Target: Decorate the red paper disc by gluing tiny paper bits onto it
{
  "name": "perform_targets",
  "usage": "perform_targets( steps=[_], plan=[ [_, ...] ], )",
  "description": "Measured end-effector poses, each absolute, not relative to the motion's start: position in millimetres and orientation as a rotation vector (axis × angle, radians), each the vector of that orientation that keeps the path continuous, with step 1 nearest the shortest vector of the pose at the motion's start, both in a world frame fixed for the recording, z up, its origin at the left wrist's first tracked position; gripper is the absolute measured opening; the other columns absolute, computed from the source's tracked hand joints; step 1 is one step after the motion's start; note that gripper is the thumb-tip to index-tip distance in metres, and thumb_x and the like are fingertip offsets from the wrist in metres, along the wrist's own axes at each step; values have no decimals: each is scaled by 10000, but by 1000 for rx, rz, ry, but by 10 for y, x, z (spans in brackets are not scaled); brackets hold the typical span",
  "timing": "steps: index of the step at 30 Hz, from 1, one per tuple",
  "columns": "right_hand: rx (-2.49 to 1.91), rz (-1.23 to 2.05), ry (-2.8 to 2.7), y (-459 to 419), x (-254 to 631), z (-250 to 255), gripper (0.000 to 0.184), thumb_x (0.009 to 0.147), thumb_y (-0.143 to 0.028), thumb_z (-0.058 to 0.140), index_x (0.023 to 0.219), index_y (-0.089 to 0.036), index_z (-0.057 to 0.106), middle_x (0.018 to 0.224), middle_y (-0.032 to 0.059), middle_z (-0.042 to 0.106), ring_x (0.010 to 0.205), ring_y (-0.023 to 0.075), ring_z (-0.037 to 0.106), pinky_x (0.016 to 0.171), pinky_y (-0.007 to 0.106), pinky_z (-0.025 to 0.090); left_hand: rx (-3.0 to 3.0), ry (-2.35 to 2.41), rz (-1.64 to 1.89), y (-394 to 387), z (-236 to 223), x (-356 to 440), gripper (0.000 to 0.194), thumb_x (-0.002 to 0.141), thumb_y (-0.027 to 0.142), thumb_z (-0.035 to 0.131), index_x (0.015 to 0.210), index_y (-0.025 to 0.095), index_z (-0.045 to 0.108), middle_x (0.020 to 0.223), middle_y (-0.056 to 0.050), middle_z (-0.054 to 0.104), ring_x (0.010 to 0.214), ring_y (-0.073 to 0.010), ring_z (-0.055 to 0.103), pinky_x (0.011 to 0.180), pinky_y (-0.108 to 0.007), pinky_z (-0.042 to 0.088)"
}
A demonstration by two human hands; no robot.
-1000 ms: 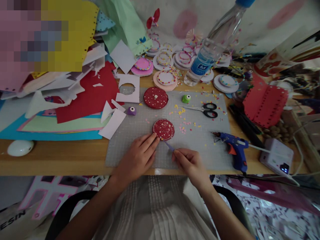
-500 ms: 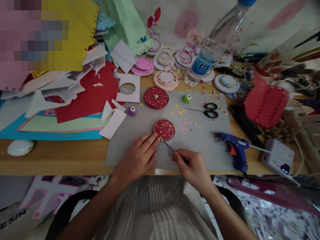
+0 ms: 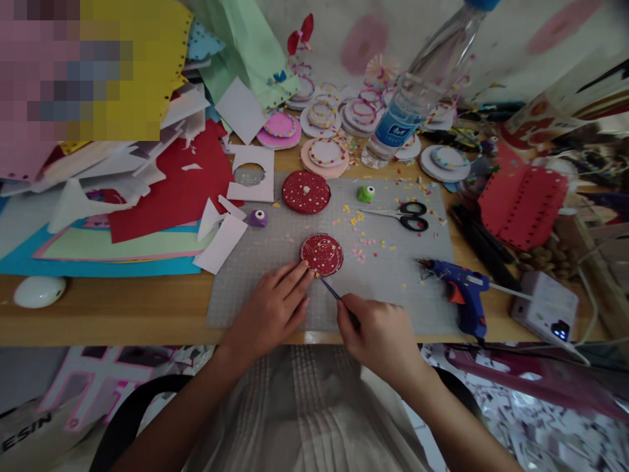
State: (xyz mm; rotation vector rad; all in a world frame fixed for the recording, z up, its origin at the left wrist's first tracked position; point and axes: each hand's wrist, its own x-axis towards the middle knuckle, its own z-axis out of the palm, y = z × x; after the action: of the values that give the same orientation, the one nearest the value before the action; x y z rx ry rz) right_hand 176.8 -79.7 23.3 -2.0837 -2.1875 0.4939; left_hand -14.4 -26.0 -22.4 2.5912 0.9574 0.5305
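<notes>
A small red disc (image 3: 322, 254) dotted with white lies on the grey cutting mat (image 3: 393, 275). My left hand (image 3: 272, 308) rests flat on the mat, its fingers stretched out and its fingertips touching the disc's lower left edge. My right hand (image 3: 378, 334) is closed in a pinch on a thin purple tool (image 3: 330, 290), whose tip points at the disc's lower rim. A larger red dotted disc (image 3: 305, 192) lies further back on the mat.
Scissors (image 3: 407, 216), a green punch (image 3: 365, 193) and a purple punch (image 3: 258, 217) lie on the mat. A blue glue gun (image 3: 462, 292) sits at right. A water bottle (image 3: 417, 92) stands behind, among decorated round pieces. Coloured paper sheets (image 3: 171, 190) pile at left.
My right hand has drawn back toward me and turned slightly, and the purple tool now lies at a steeper angle to the disc. My left hand has stayed put.
</notes>
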Motion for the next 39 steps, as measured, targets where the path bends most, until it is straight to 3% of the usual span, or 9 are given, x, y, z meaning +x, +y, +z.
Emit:
perform_targets(
  steps=[5,26,39],
  plan=[
    [-2060,366,-2296,-784,1765,243,278,892,-235,455,654,-178,587,534,52,655,439,149,573,496,299,145,2580,958,536,-259,-234,-145,449,933,168,480,1375,91,476,1423,-153,507,1289,-292,455,1032,-467,433],
    [-2030,359,-2283,-773,1800,292,263,874,-229,500,631,-182,587,521,31,655,440,149,597,490,293,167,2587,944,555,-250,-206,-152,450,932,159,478,1373,74,461,1405,-160,521,1268,-276,464,1026,-455,444],
    [-2021,364,-2289,-760,1810,314,256,868,-216,507,631,-178,596,528,35,662,443,145,598,496,293,170,2615,931,509,-250,-217,-154,438,910,153,510,1348,133,498,1424,-143,484,1274,-291,437,1018,-464,435]
  ],
)
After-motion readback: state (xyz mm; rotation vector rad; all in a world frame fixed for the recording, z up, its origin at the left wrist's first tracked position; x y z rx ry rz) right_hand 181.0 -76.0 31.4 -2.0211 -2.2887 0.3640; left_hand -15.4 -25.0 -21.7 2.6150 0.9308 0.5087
